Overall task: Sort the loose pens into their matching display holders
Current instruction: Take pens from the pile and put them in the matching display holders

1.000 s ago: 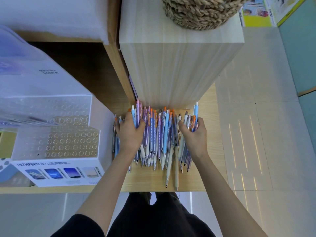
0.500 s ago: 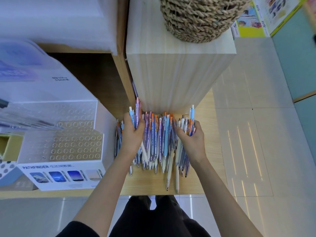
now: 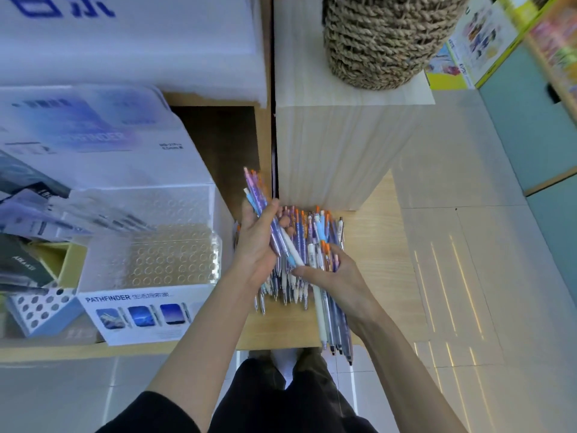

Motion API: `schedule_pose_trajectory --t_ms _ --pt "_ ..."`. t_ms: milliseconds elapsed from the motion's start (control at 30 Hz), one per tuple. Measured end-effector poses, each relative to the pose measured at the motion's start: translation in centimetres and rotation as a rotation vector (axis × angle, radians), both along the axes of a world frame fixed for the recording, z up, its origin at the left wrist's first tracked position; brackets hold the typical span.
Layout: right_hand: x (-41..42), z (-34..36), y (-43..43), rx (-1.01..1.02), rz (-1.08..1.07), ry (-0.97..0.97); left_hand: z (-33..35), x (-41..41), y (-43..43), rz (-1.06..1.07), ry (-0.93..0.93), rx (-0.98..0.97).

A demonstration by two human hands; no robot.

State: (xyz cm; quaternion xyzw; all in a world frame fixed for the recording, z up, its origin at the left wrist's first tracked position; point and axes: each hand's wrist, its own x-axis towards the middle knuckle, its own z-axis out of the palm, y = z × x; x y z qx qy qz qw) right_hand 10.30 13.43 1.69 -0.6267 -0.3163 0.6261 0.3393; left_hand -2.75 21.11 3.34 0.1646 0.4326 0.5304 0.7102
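Loose pens (image 3: 312, 226) lay heaped at frame centre on bench (image 3: 374, 245), against pale wooden block (image 3: 337, 157). Left grip (image 3: 256, 248) curled round pen bundle (image 3: 256, 195) of purple and blue barrels, raised over heap. Right grip (image 3: 337, 276) curled on long white pen (image 3: 320, 310) plus few grey ones, tips overhanging bench edge. PATHFINDER display holder (image 3: 175, 257), left of centre: rows of holes, no pens seen standing in them. Judged: sorting barely begun, picking out by type in hand, nearly whole heap left to place.
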Motion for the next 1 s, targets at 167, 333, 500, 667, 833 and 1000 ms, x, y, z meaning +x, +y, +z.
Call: schedule_pose_trajectory --t_ms 167,333,500,667,833,1000 --pt "-1.6 1.4 -1.2 0.069 -0.047 -0.057 1.4 -0.3 -1.6 -0.07 0.077 0.023" --pt "-2.6 2.6 -2.1 0.138 0.017 -0.015 2.8 -0.8 -3.9 -0.043 0.092 0.074" --pt "-1.5 3.4 -3.1 0.134 0.033 0.005 4.2 -2.5 -5.9 0.002 0.088 0.102" --pt "-1.1 5.2 -2.6 0.221 -0.001 0.027 4.5 -3.7 -10.1 -0.005 0.227 0.086" --pt "-4.9 8.1 -1.8 0.353 0.128 0.068 5.7 -6.9 -14.8 0.068 0.229 0.104" --pt "-10.7 9.4 -3.2 0.383 0.327 0.152 6.5 -10.3 -17.5 0.121 0.323 0.156"
